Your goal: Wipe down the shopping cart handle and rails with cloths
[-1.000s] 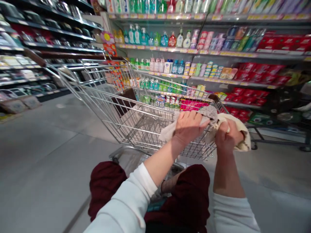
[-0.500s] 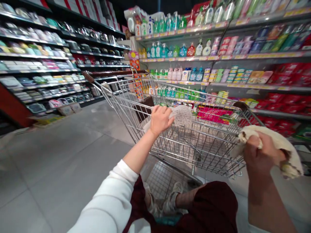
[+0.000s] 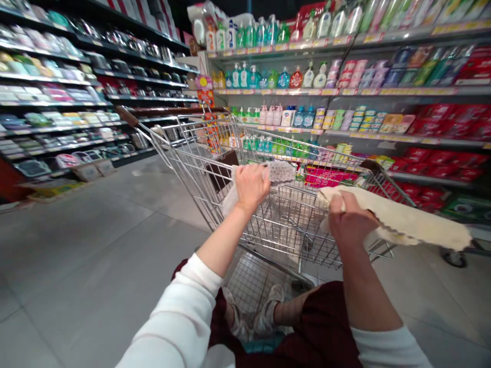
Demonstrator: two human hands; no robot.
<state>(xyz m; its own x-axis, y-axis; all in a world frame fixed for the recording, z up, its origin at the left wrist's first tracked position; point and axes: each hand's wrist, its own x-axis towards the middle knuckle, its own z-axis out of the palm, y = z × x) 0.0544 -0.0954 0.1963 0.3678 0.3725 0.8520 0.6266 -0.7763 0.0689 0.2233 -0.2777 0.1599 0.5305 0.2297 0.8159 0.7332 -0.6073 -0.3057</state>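
A metal wire shopping cart (image 3: 284,220) stands sideways right in front of me. My left hand (image 3: 251,185) is closed on a thin white dimpled cloth (image 3: 282,173) at the cart's near top rail. Part of that cloth hangs down behind the wrist. Further right, my right hand (image 3: 351,217) grips a cream cloth (image 3: 418,217) with dark scalloped edges at the same rail. The cream cloth's long loose end stretches out to the right, past the cart's end. Both hands' fingertips are partly hidden by the cloths.
The cart's brown handle (image 3: 172,111) is at the left. Behind the cart, a shelf (image 3: 274,92) carries bottles, tubs and red packs. Kitchenware racks (image 3: 141,76) line the left side. A black caster wheel (image 3: 453,257) sits at the right. Tiled floor (image 3: 95,240) lies to the left.
My right hand has moved left along the cart with the cream cloth, whose end now swings outward to the right. My left hand stays on the rail with the white cloth.
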